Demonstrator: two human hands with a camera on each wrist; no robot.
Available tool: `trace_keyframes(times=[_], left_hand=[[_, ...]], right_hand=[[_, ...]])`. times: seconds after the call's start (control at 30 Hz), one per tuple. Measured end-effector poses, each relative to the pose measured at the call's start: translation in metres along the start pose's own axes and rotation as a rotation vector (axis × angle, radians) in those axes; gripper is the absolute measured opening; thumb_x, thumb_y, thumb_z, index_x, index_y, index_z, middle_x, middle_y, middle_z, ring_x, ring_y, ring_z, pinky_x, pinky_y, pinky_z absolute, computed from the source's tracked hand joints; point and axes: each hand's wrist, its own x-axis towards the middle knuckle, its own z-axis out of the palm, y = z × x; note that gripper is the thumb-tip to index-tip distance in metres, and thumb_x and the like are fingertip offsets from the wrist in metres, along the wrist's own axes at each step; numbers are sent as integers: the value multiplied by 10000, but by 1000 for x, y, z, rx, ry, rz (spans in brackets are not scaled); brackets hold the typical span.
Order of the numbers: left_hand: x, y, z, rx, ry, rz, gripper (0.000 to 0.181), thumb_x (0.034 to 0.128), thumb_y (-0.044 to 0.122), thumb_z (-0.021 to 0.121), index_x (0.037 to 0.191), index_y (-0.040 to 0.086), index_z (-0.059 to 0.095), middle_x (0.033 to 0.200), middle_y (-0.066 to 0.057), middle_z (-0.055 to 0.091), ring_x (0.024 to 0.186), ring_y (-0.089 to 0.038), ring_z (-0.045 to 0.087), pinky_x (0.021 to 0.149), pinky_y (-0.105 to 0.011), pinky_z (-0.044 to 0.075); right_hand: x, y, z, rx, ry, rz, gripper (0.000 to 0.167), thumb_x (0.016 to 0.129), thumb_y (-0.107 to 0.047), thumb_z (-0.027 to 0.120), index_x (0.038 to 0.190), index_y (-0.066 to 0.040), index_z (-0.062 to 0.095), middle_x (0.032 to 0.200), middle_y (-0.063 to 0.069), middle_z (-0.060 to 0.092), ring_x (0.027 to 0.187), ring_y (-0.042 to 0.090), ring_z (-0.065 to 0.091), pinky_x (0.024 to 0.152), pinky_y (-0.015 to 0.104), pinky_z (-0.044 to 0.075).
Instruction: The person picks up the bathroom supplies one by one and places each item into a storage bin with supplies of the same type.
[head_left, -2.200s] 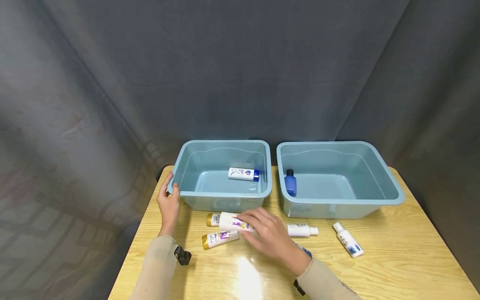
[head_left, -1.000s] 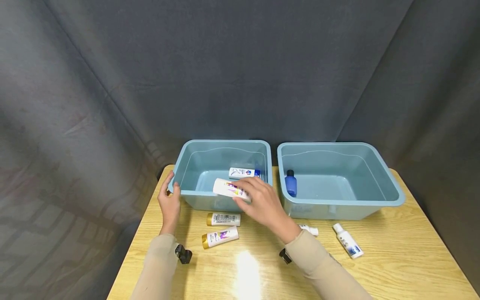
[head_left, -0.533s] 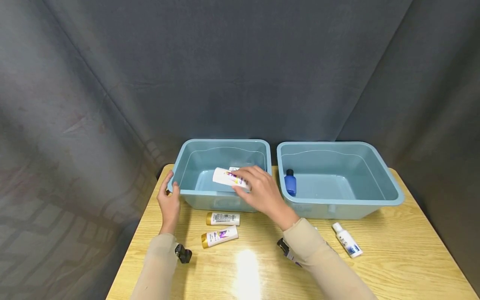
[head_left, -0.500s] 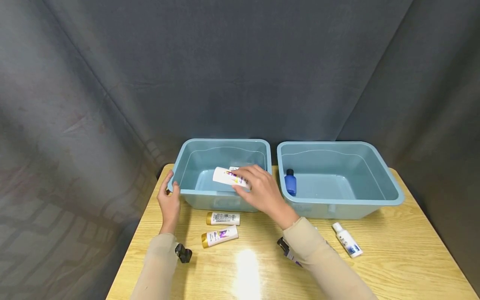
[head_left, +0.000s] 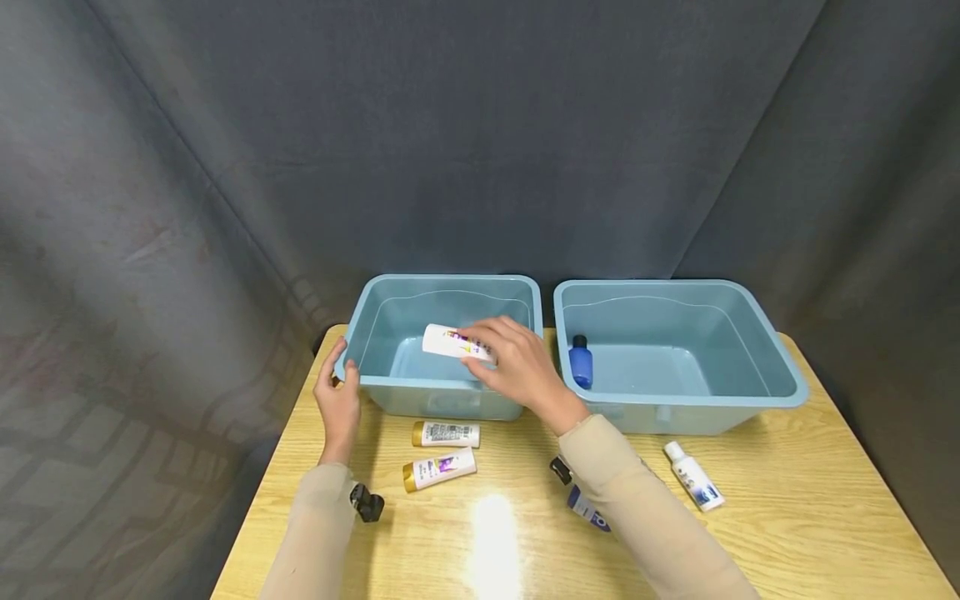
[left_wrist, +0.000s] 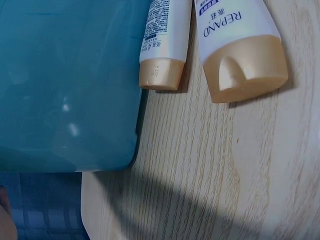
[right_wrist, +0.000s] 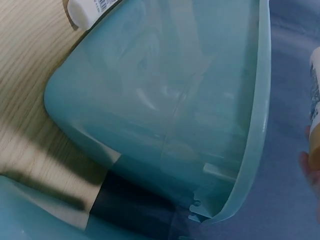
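Note:
In the head view the right hand [head_left: 517, 363] holds a white bottle [head_left: 444, 341] with a purple print, above the inside of the left blue bin [head_left: 442, 383]. The right wrist view shows that bottle's gold cap [right_wrist: 314, 145] beside the fingers. At the left bin's front left corner is the left hand [head_left: 340, 408], its thumb and fingers around the rim. Two white tubes with gold caps lie on the table before this bin: one [head_left: 450, 434] with its printed back up, the other [head_left: 442, 468] slightly tilted and nearer the person.
The right blue bin [head_left: 675, 403] stands beside the left one and holds a blue bottle [head_left: 581, 365] with a black cap. A white bottle [head_left: 695, 477] lies before it. Under the right forearm a blue bottle [head_left: 588, 509] shows partly. A grey curtain [head_left: 480, 142] hangs behind.
The right hand has lifted the white bottle from beside the tubes on the table and carried it up and over the left bin. The left hand has stayed at the rim.

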Motion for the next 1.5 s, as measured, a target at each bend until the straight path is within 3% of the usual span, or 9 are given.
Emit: trace_keyframes(times=[0.13, 0.33, 0.5, 0.63, 1.1, 1.27, 1.5], left_hand=[[-1, 2, 1, 8, 8, -3, 406, 954, -2, 521, 1355, -48, 564, 1456, -162, 504, 1392, -283, 387, 937, -320, 322], [0, 4, 1, -11, 5, 2, 401, 957, -3, 523, 1353, -52, 564, 1457, -167, 502, 1394, -276, 384, 978, -425, 328], [0, 5, 1, -17, 10, 10, 397, 952, -11, 524, 1343, -69, 564, 1449, -191, 501, 1392, -294, 383, 968, -446, 315], [-1, 4, 1, -23, 11, 10, 393, 952, -15, 523, 1339, -78, 563, 1447, -204, 499, 1391, -300, 381, 965, -482, 310], [0, 5, -1, -6, 17, 4, 390, 955, -5, 523, 1338, -66, 571, 1448, -174, 510, 1376, -289, 404, 914, -274, 319], [0, 5, -1, 3, 24, 3, 394, 951, -7, 522, 1338, -64, 572, 1444, -173, 514, 1373, -286, 410, 922, -267, 329], [-1, 3, -1, -1, 32, 19, 388, 954, -4, 520, 1333, -65, 576, 1441, -184, 514, 1376, -293, 405, 914, -316, 318]], right_hand=[[-1, 3, 2, -11, -13, 5, 351, 841, -237, 802, 1156, -99, 729, 1103, 48, 708, 948, 190, 641, 783, 338, 541], [0, 10, 6, -3, -35, 14, 342, 845, -234, 799, 1153, -105, 730, 1108, 42, 707, 969, 191, 646, 786, 346, 549], [-1, 14, 9, -2, -79, 42, 340, 855, -251, 792, 1162, -122, 729, 1124, 33, 705, 1006, 190, 646, 847, 353, 544], [-3, 17, 11, -6, -124, 79, 354, 850, -253, 799, 1174, -132, 727, 1137, 35, 702, 1029, 198, 641, 829, 356, 548], [-1, 21, 18, 52, -280, 259, 361, 877, -285, 770, 1212, -161, 715, 1157, 23, 697, 1030, 206, 644, 832, 378, 543], [1, 23, 21, 74, -337, 336, 369, 883, -317, 762, 1226, -189, 712, 1196, 11, 687, 1055, 200, 636, 859, 382, 530], [4, 26, 24, 83, -404, 372, 350, 874, -323, 771, 1201, -206, 726, 1184, 1, 694, 1011, 162, 638, 849, 359, 523]])
